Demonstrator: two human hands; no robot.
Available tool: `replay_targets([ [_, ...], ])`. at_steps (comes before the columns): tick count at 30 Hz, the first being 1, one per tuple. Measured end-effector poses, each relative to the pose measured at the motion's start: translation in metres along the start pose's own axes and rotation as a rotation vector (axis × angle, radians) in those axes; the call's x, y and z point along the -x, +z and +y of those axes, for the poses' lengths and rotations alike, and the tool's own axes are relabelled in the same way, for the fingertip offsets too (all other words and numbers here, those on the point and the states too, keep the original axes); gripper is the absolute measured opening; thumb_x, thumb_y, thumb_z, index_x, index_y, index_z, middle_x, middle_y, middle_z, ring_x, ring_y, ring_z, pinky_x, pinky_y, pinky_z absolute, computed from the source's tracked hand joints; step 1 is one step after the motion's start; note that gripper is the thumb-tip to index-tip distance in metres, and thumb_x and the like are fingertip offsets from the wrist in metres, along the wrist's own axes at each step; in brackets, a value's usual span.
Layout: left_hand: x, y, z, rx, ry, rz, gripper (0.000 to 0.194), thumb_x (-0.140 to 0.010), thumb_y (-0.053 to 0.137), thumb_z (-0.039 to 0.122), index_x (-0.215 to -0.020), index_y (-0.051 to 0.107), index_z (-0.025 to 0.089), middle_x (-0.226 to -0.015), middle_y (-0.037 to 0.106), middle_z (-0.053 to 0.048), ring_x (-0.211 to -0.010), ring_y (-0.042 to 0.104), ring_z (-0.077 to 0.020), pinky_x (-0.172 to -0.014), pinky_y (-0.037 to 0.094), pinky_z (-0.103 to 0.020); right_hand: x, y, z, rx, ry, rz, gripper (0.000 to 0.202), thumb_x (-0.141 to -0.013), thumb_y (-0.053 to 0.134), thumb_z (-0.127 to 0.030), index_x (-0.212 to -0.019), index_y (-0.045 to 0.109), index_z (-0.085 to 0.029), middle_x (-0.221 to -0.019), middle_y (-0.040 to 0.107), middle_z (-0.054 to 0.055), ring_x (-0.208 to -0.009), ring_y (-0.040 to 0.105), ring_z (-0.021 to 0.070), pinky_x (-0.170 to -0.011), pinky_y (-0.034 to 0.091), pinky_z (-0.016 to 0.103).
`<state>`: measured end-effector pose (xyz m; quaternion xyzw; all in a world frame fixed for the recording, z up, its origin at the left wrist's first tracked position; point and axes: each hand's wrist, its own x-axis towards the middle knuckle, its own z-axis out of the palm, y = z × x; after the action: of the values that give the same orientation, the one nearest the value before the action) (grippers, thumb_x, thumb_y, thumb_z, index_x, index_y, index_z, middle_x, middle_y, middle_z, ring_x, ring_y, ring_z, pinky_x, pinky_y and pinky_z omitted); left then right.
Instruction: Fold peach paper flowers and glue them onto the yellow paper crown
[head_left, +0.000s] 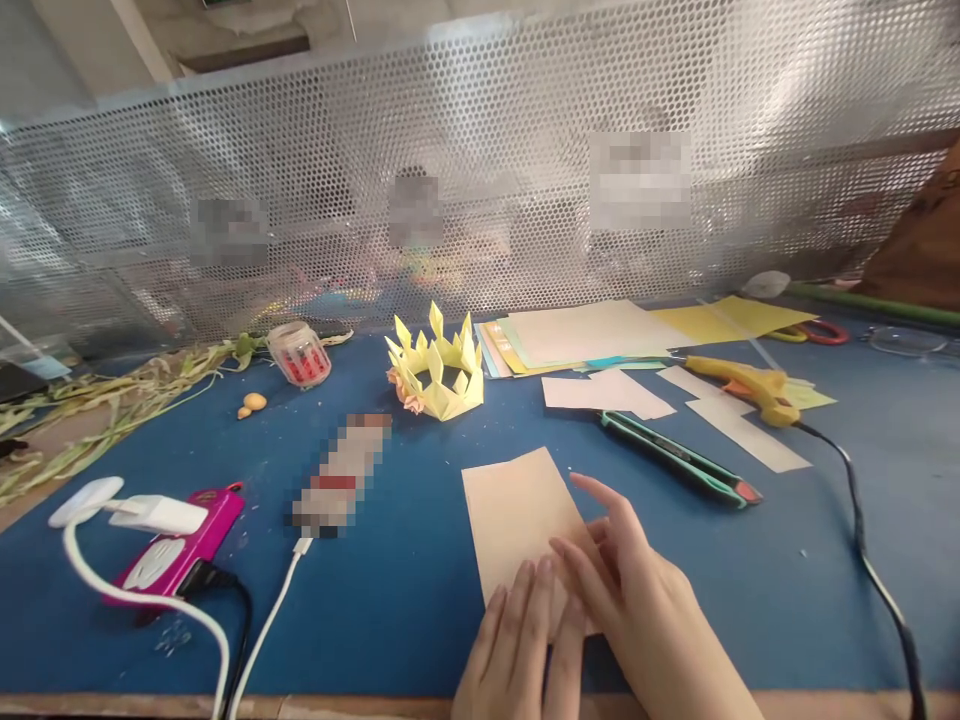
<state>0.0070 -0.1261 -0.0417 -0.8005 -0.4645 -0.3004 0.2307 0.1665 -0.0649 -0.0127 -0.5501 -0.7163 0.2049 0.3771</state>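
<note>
A pale tan sheet of paper (517, 510) lies on the blue table top (382, 600), near its front edge. My left hand (525, 640) rests flat on the sheet's lower part, its fingers stretched out. Beside it my right hand (637, 580) reaches over the sheet's right edge, index finger extended and the others partly curled, with nothing visible between them. Beyond the sheet stands a yellow folded-paper crown (442, 380) with small peach flowers on its left side. To the right lies a green utility knife (675, 455).
A yellow glue gun (750, 385) with a black cord lies right, near paper strips (750, 435) and stacked coloured sheets (585, 335). Left are a jar (300, 355), a pink power strip (187, 540) and white cables. A perforated metal screen (510, 120) stands behind; people show blurred through it.
</note>
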Motion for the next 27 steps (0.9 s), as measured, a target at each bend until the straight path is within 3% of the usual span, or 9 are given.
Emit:
replay_targets([
  [5,0.004,0.012,-0.002,-0.047,0.013,0.061,0.030,-0.111,0.052,0.018,-0.125,0.078,0.019,-0.129,0.083,-0.002,-0.115,0.082,-0.0214,-0.099,0.065,-0.030,0.015,-0.004,0.014,0.113,-0.116,0.045,0.028,-0.109,0.054,-0.035,-0.132,0.069,-0.029,-0.112,0.082,0.005,-0.085,0.083,0.0158,-0.071,0.065,0.019],
  [12,0.006,0.011,0.000,-0.053,-0.009,-0.019,0.031,-0.108,0.063,0.032,-0.133,0.075,0.018,-0.133,0.081,-0.012,-0.123,0.079,-0.0282,-0.103,0.065,-0.033,0.021,0.005,0.014,0.218,-0.162,0.023,0.027,-0.111,0.050,-0.030,-0.124,0.074,-0.026,-0.104,0.076,0.005,-0.077,0.080,0.0119,-0.066,0.062,0.013],
  [20,0.007,0.011,0.002,-0.047,-0.048,-0.070,0.037,-0.108,0.059,0.027,-0.142,0.071,0.017,-0.138,0.078,-0.012,-0.126,0.077,-0.0292,-0.107,0.062,-0.034,0.016,0.009,0.016,0.315,-0.207,0.005,0.034,-0.112,0.047,-0.029,-0.134,0.072,-0.024,-0.098,0.072,0.005,-0.063,0.076,0.0113,-0.051,0.058,0.014],
  [27,0.005,0.010,0.001,-0.043,-0.049,-0.060,0.032,-0.109,0.060,0.029,-0.135,0.074,0.018,-0.135,0.080,-0.013,-0.125,0.078,-0.0284,-0.106,0.062,-0.033,0.021,0.009,0.021,0.276,-0.162,-0.037,0.043,-0.115,0.041,-0.037,-0.144,0.068,-0.020,-0.099,0.072,0.009,-0.070,0.078,0.0142,-0.059,0.063,0.017],
])
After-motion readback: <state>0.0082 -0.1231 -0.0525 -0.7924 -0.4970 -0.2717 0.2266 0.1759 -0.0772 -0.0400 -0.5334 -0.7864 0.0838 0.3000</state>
